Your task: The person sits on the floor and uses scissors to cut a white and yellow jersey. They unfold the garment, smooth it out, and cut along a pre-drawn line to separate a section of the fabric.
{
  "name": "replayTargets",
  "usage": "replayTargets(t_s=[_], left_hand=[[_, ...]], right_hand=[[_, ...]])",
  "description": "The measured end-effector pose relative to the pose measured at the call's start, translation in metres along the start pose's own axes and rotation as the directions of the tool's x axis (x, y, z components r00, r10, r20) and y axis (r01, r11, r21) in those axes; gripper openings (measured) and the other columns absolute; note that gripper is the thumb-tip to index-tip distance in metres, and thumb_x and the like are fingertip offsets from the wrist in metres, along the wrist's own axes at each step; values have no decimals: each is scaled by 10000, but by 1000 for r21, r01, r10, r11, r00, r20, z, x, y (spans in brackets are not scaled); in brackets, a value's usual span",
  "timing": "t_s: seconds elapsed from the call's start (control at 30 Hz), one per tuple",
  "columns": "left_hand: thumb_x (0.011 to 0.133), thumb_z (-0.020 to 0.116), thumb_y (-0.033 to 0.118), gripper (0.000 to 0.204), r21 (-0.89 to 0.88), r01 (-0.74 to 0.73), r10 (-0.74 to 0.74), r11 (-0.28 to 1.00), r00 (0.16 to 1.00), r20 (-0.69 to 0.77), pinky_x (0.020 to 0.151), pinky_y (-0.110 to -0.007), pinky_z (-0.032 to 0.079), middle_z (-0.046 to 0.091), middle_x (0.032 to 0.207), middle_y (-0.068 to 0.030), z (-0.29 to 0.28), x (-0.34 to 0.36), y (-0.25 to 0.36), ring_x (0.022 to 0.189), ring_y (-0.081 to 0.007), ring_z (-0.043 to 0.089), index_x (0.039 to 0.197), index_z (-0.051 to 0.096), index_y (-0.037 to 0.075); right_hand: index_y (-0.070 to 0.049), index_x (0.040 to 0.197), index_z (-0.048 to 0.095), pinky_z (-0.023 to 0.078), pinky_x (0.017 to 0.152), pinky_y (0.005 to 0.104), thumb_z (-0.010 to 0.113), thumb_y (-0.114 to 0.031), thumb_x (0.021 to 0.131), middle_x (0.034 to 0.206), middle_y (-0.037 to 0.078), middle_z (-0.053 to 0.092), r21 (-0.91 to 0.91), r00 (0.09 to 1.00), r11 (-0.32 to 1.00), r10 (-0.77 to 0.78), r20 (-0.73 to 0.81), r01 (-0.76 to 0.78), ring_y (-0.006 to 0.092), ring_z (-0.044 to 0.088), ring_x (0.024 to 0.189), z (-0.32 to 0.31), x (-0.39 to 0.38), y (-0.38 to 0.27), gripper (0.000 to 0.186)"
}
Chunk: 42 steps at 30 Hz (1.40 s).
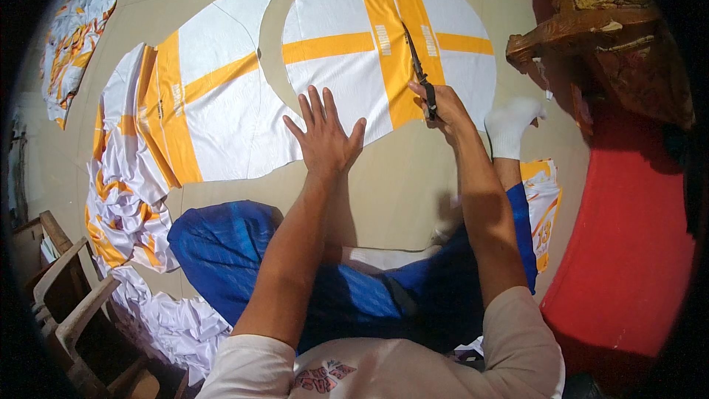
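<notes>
A white fabric piece (332, 11) with yellow bands lies flat on the floor, its outer edges curved. My right hand (447, 109) is closed around the handles of black scissors (418, 63). Their blades point away from me, along the strip between the two upright yellow bands. Whether the blades are apart is hard to make out. My left hand (327, 137) lies flat with fingers spread, its fingertips on the lower left edge of that piece. Left of it, a second white and yellow fabric piece (236, 122) is partly spread out and bunched at its left side.
Crumpled white and yellow cloth (133, 214) lies at the left, with another heap (77, 48) at the far left. Wooden furniture (81, 310) stands at the lower left, carved wooden furniture (576, 29) at the upper right. A red mat (620, 251) covers the right side.
</notes>
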<state>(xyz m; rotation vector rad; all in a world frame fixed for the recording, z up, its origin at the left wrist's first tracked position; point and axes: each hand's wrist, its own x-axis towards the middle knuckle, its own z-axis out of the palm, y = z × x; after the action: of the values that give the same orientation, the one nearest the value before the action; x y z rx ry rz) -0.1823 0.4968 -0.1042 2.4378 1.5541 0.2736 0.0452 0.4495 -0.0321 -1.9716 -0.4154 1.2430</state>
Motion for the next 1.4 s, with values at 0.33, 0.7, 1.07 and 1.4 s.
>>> replayTargets(t_s=[0.33,0.7,1.07,1.4], left_hand=[[865,470,620,931,-17,11,-11,1000,1000,24,1120,-682,-11,119,1602,-216,-1,2,-1,1492,-377,60,1523,216,13],[867,487,597,916,-22,10,-10,1000,1000,12,1118,-686,-1,126,1603,-210,0,3,0,1491,-376,69,1519,230,8],[872,493,580,899,-22,12,-11,1000,999,32,1115,-691,4,130,1599,-216,-4,2,2,1489,-382,71,1515,239,4],[863,496,593,913,-26,14,-14,1000,1000,18,1117,-688,7,144,1597,-215,-4,2,2,1489,-376,83,1514,243,5]], right_hand=[[-159,660,497,229,307,172,650,-636,821,505,-33,495,-6,995,999,44,92,-43,44,384,345,-6,14,-16,526],[-155,678,495,275,322,182,756,-522,793,540,-55,481,58,997,997,-46,60,42,50,416,380,-1,16,-14,464],[-170,664,481,268,312,184,662,-633,816,544,-51,496,21,992,999,23,120,-26,56,491,414,-10,21,-20,520],[-152,640,481,245,332,218,735,-536,809,521,-49,441,9,996,999,-48,75,47,55,366,367,-4,26,-13,491]])
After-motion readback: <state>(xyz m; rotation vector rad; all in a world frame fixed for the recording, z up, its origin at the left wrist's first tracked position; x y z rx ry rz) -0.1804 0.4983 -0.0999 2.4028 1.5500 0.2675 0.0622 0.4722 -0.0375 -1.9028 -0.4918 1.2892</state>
